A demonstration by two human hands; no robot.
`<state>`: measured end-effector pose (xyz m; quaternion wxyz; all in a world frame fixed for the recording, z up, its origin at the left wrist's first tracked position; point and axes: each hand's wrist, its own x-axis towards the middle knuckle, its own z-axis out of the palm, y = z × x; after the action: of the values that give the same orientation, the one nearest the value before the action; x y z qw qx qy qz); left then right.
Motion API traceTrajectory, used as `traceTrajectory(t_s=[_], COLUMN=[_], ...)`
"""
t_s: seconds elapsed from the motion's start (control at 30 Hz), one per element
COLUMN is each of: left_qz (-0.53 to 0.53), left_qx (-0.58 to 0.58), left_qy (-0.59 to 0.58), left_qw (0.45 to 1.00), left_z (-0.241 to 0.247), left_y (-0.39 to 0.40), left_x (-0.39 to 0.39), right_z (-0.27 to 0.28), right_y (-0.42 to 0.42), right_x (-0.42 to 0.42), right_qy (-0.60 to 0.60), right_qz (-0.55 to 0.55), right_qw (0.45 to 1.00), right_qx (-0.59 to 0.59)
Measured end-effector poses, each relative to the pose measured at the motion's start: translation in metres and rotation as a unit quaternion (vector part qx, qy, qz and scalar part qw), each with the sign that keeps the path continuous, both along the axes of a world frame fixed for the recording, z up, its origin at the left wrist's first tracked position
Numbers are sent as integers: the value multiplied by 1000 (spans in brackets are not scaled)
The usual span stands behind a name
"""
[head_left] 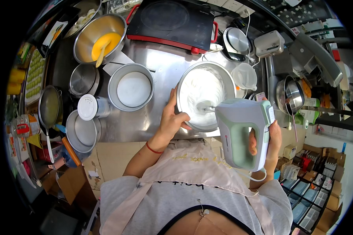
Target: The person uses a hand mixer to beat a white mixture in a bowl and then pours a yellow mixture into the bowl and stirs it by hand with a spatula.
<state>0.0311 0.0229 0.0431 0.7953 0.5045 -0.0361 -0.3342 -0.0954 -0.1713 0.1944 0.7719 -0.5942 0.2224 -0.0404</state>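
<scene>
My left hand point(173, 120) grips the near left rim of a metal mixing bowl point(181, 113), which tilts towards me at the steel counter's front edge. Glossy white whipped mixture point(204, 86) with ridges coats the bowl's inside. Around the handle of a grey and green electric hand mixer point(236, 132) my right hand point(270, 138) is closed. The mixer's beaters reach into the white mixture, where their ends are mostly hidden. Left of the bowl stands a round cake tin point(111, 97) with a white disc at its base. Farther back, a steel bowl point(83, 44) holds orange-yellow batter point(113, 39) and a spatula point(100, 58).
A black and red induction cooker point(170, 25) stands at the back. Beside the bowl's right are a plastic jug point(244, 76) and a kitchen scale point(234, 54). At left are a white-lidded canister point(89, 107), another round tin point(82, 132) and a sieve point(49, 108).
</scene>
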Motion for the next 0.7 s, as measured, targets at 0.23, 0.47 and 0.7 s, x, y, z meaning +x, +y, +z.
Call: traceTrajectory(t_s=[0.23, 0.47, 0.7], left_qz=[-10, 2, 4], left_qx=[-3, -1, 1], left_qy=[-10, -11, -8], left_qw=[1000, 1000, 1000], left_z=[0, 3, 2], left_y=[-4, -2, 1], left_x=[0, -2, -1], right_z=[-18, -14, -9], right_y=[5, 2, -6], right_x=[14, 19, 3], right_qy=[-43, -34, 16], right_qz=[-18, -12, 27], right_qw=[998, 999, 999], right_qx=[53, 13, -6])
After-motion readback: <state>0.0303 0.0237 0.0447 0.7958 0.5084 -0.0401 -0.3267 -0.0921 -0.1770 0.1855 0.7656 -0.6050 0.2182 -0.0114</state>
